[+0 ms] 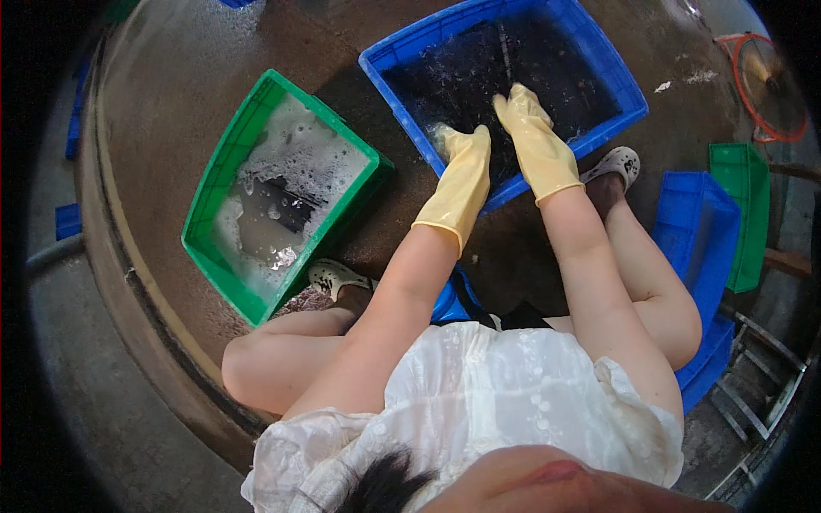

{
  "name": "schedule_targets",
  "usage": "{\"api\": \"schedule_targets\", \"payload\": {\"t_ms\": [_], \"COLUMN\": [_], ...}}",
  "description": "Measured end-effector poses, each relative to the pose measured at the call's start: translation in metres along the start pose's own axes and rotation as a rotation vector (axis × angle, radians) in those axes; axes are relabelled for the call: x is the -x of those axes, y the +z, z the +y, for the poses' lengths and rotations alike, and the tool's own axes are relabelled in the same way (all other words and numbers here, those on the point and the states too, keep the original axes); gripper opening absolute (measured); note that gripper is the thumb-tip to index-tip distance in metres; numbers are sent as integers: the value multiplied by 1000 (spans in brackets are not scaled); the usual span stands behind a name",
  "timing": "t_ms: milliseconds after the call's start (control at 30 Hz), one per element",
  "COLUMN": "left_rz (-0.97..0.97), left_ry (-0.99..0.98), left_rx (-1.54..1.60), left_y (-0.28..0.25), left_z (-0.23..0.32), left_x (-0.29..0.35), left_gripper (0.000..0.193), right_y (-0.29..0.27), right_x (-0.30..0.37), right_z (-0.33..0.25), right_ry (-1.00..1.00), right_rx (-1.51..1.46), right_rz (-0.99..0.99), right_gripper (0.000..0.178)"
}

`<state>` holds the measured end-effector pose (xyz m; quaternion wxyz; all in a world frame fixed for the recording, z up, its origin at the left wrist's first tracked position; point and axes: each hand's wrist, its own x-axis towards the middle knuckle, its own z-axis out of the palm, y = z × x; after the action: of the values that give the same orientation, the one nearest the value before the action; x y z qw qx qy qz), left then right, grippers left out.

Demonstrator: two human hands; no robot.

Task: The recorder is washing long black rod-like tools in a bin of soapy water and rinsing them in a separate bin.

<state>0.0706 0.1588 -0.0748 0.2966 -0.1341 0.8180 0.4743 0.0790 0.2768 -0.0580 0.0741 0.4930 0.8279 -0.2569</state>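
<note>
Both my hands wear pale yellow rubber gloves and reach into a blue plastic crate [407, 120] of dark water. My left hand [462, 158] is at the crate's near left side, thumb up, its fingers dipping into the water and mostly hidden. My right hand [530, 120] is further in, just above the water, with its fingers curled in. What it holds, if anything, does not show. A thin pale streak [505, 56] runs away from it over the dark water.
A green crate [195, 224] of foamy water, with something dark in it, stands to the left. Blue crates [684, 214] and a green one [751, 214] are at right, near a metal rack [744, 406] and a round red-rimmed fan-like thing [770, 85]. The floor [171, 111] is wet.
</note>
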Motion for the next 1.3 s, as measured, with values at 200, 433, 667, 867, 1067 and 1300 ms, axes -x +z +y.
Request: {"api": "schedule_targets", "payload": {"t_ms": [200, 433, 667, 867, 1067, 1300], "left_rz": [21, 39, 76, 90, 113, 67], "left_ry": [-54, -27, -96, -36, -101, -115], "left_rx": [163, 220, 332, 414, 324, 351], "left_y": [5, -9, 3, 11, 3, -3], "left_z": [7, 12, 1, -3, 2, 15], "left_x": [4, 6, -3, -10, -4, 8], "left_gripper": [95, 89, 88, 87, 89, 86], "right_y": [-4, -48, -46, -100, -126, -85], "right_x": [-22, 24, 17, -8, 0, -10], "right_z": [66, 19, 22, 56, 56, 65], "right_ry": [-614, -731, -556, -820, -1111, -1315], "right_rx": [270, 903, 885, 568, 492, 596], "right_rz": [-221, -624, -728, -958, -1002, -887], "right_gripper": [61, 87, 85, 50, 79, 73]}}
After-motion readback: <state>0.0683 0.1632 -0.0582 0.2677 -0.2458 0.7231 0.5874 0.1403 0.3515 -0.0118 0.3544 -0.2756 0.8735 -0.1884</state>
